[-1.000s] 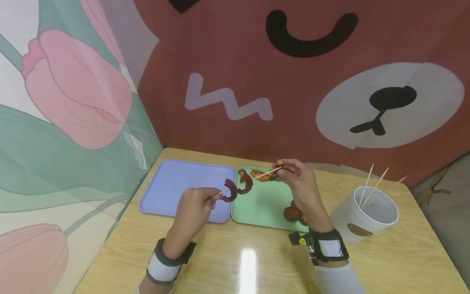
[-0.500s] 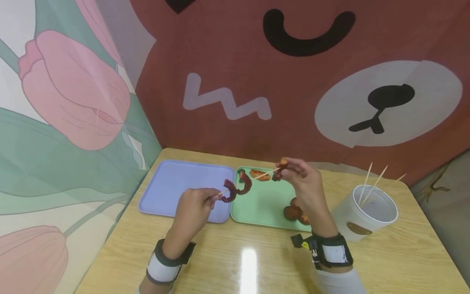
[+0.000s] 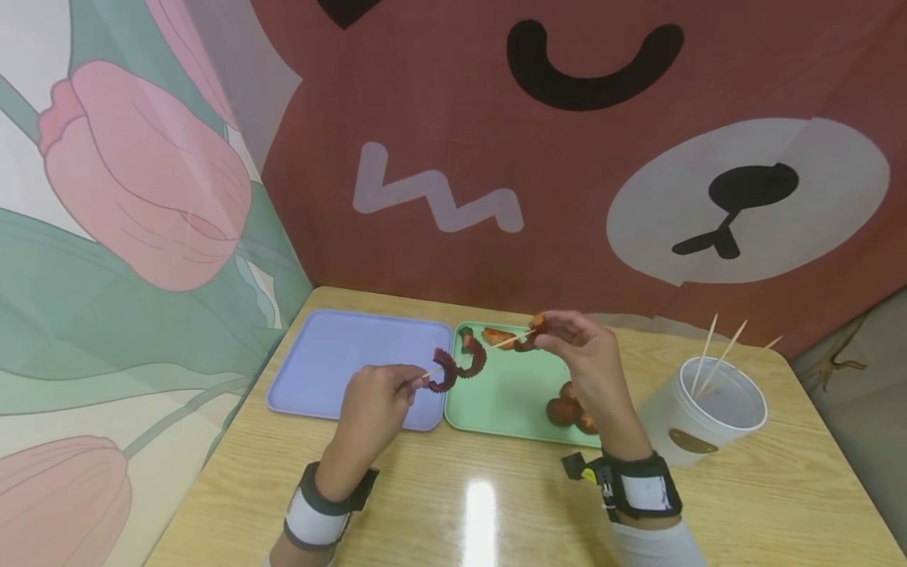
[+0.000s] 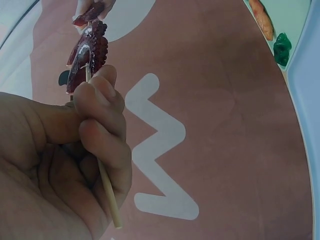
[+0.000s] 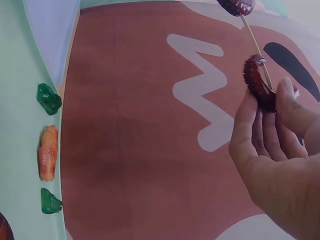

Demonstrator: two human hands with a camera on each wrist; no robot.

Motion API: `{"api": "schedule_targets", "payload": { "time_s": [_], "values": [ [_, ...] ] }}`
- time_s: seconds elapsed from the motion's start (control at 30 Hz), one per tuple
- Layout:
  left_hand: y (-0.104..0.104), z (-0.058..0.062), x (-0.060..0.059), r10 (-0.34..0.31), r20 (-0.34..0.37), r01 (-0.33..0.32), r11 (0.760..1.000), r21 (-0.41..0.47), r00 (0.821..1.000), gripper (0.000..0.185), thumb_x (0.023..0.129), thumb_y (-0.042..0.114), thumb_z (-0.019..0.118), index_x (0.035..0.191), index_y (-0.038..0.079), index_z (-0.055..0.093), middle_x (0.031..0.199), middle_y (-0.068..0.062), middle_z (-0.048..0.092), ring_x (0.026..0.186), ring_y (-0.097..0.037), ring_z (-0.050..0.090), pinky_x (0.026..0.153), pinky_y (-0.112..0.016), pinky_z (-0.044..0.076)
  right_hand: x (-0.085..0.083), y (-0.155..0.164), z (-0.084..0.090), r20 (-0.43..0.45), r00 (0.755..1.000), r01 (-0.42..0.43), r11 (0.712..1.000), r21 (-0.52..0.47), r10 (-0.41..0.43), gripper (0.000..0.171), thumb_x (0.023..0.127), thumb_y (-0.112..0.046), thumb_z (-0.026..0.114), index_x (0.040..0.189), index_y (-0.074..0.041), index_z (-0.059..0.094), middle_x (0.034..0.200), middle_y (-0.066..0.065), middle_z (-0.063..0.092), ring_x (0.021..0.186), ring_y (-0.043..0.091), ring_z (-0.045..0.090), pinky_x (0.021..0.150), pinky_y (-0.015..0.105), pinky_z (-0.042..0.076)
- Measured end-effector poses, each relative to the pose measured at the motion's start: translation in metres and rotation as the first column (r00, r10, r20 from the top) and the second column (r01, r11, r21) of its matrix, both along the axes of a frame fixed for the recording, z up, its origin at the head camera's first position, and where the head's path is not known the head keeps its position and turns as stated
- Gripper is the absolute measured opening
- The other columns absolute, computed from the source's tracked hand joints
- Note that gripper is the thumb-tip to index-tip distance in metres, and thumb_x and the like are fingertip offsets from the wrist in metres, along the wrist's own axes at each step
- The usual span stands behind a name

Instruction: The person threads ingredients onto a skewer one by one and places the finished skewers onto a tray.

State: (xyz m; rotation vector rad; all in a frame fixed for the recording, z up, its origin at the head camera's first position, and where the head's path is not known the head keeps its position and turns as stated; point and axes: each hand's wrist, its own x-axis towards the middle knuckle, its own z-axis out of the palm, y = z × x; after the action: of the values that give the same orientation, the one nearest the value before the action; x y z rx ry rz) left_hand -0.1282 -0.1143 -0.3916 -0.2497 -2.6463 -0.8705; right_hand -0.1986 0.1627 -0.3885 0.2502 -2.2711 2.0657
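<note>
Between my hands runs a thin wooden skewer, tilted up to the right. My left hand pinches its lower end between thumb and fingers; the blunt end sticks out below them in the left wrist view. Two curled, dark red octopus tentacle pieces, one nearer and one farther along, are threaded on the skewer just beyond that hand. With thumb and fingertips my right hand holds a third tentacle piece at the skewer's far end, where the stick meets the piece.
A purple tray and a green tray lie side by side. On the green one are an orange-red elongated piece, small green pieces and dark red round pieces. A white bucket with several skewers stands right.
My right hand has shifted slightly right, then back left and down, bringing the third tentacle piece against the skewer's far end. My left hand stays almost still.
</note>
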Motion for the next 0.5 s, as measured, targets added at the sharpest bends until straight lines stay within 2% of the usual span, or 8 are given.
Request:
{"api": "schedule_targets", "payload": {
  "time_s": [0.13, 0.23, 0.33, 0.5],
  "values": [
    [-0.001, 0.000, 0.000, -0.009, -0.015, 0.008, 1.000, -0.018, 1.000, 0.006, 0.083, 0.008, 0.074, 0.087, 0.011, 0.078, 0.081, -0.001, 0.075, 0.072, -0.013, 0.069, 0.064, -0.031, 0.057, 0.002, 0.000, 0.002, 0.027, 1.000, -0.001, 0.988, 0.156, -0.003, 0.040, 0.079, -0.030, 0.077, 0.113, -0.013, 0.068, 0.106, -0.001, 0.071, 0.103, 0.012, 0.064, 0.094, 0.027, 0.052],
    [-0.001, 0.000, 0.001, -0.010, -0.022, 0.010, 1.000, -0.028, 1.000, 0.007, 0.082, 0.007, 0.075, 0.087, 0.011, 0.078, 0.081, -0.001, 0.075, 0.074, -0.014, 0.070, 0.064, -0.032, 0.057, 0.003, -0.001, 0.003, 0.018, 1.000, -0.016, 0.975, 0.223, 0.012, 0.039, 0.078, -0.034, 0.077, 0.113, -0.016, 0.069, 0.105, -0.001, 0.071, 0.102, 0.012, 0.064, 0.094, 0.031, 0.052],
    [0.000, 0.000, 0.001, -0.009, -0.022, 0.008, 0.999, -0.032, 1.000, 0.007, 0.082, 0.007, 0.075, 0.087, 0.012, 0.078, 0.082, -0.001, 0.075, 0.075, -0.015, 0.071, 0.065, -0.032, 0.058, 0.004, -0.004, 0.002, -0.012, 0.999, -0.039, 0.976, 0.214, 0.043, 0.038, 0.078, -0.030, 0.078, 0.111, -0.015, 0.069, 0.103, 0.001, 0.071, 0.099, 0.013, 0.065, 0.091, 0.029, 0.054],
    [0.002, 0.000, 0.001, -0.004, -0.023, 0.003, 0.999, -0.041, 1.000, 0.009, 0.082, 0.007, 0.075, 0.087, 0.013, 0.078, 0.083, -0.001, 0.075, 0.077, -0.016, 0.072, 0.067, -0.033, 0.058, 0.006, -0.010, 0.001, -0.030, 0.993, -0.112, 0.983, 0.146, 0.117, 0.036, 0.078, -0.023, 0.079, 0.110, -0.011, 0.069, 0.099, 0.004, 0.072, 0.093, 0.017, 0.069, 0.085, 0.025, 0.057]
  ]
}}
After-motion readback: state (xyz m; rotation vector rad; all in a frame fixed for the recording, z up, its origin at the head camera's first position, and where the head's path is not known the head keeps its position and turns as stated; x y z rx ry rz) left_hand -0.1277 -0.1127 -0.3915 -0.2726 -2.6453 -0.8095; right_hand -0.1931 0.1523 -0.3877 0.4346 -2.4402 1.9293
